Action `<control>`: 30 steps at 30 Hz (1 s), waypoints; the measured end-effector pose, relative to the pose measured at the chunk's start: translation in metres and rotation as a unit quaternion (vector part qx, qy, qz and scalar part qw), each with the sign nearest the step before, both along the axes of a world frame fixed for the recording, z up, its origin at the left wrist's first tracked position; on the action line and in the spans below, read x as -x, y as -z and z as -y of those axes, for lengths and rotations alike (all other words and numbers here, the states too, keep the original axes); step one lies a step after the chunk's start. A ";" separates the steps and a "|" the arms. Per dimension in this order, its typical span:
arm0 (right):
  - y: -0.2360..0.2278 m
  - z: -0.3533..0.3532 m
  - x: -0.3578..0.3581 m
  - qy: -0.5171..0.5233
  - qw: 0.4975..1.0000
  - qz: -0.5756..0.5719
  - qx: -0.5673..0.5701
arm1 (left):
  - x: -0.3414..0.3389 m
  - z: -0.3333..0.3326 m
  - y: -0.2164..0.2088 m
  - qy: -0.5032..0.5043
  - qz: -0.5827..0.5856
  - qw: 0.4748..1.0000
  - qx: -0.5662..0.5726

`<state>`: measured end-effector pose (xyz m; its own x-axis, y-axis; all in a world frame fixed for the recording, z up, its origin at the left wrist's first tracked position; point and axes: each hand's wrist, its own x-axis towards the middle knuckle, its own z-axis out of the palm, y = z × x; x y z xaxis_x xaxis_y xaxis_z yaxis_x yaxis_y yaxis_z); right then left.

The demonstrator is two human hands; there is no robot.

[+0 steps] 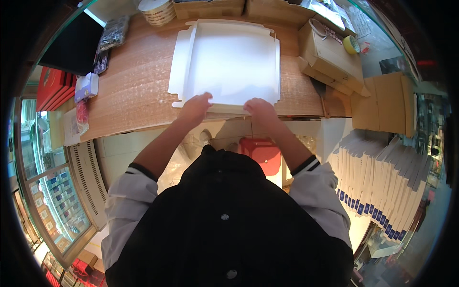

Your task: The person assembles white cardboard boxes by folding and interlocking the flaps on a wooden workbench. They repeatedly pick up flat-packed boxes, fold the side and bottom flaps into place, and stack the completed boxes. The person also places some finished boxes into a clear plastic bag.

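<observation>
A white cardboard box blank (232,62) with side flaps partly folded lies on the wooden table, its near edge close to the table's front. At the near left corner my left hand (194,110) has its fingers closed on the blank's near flap. My right hand (260,110) pinches the same near flap toward the right corner. The left side flap lies spread outward, while the right side flap looks raised.
Brown cardboard boxes (330,55) stand on the table's right, with a yellow tape roll (351,45) on them. Stacked white flat boxes (377,182) fill the lower right. Tape rolls (157,10) sit at the back left; a small tissue pack (86,88) lies at the left edge. A red stool (262,155) is below.
</observation>
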<state>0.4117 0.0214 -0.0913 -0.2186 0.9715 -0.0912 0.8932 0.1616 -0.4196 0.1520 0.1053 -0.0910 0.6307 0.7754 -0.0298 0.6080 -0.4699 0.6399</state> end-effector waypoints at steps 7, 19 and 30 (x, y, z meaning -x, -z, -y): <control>-0.001 -0.021 0.003 0.075 0.996 0.037 -0.033 | -0.001 -0.008 0.015 0.175 -0.030 0.924 -0.338; 0.008 -0.019 0.058 -0.051 0.983 0.021 -0.173 | -0.015 -0.020 0.014 0.212 -0.119 0.924 -0.297; 0.009 -0.024 0.050 -0.040 0.988 0.027 -0.147 | 0.017 -0.032 0.013 0.147 -0.063 0.957 -0.241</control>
